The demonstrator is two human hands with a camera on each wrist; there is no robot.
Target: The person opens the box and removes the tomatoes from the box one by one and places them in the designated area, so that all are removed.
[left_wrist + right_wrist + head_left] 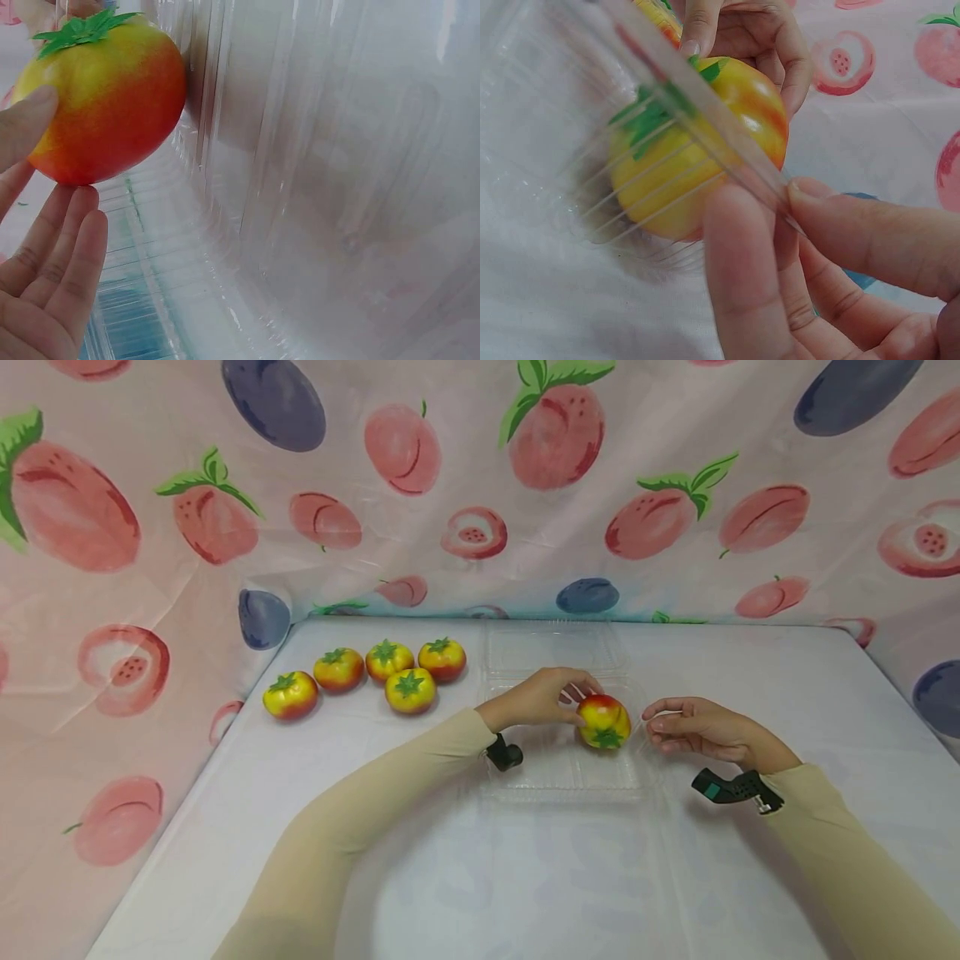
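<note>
A yellow-red persimmon [604, 718] with a green leafy top sits tilted in the right part of a clear plastic box [536, 772]. My left hand [536, 697] holds this persimmon, thumb on one side and fingertips on the other, as the left wrist view also shows. At the box's right edge, my right hand [701, 731] pinches the clear rim [769, 191] between thumb and fingers. Through the ribbed plastic wall the persimmon [667, 191] shows in the right wrist view. The box's lid [551, 647] lies folded back behind it.
Several more persimmons [410, 691] stand grouped on the white table [420, 893], left of the box. Fruit-printed cloth [465, 468] hangs behind and along the left side. Each wrist carries a small black camera mount [727, 787].
</note>
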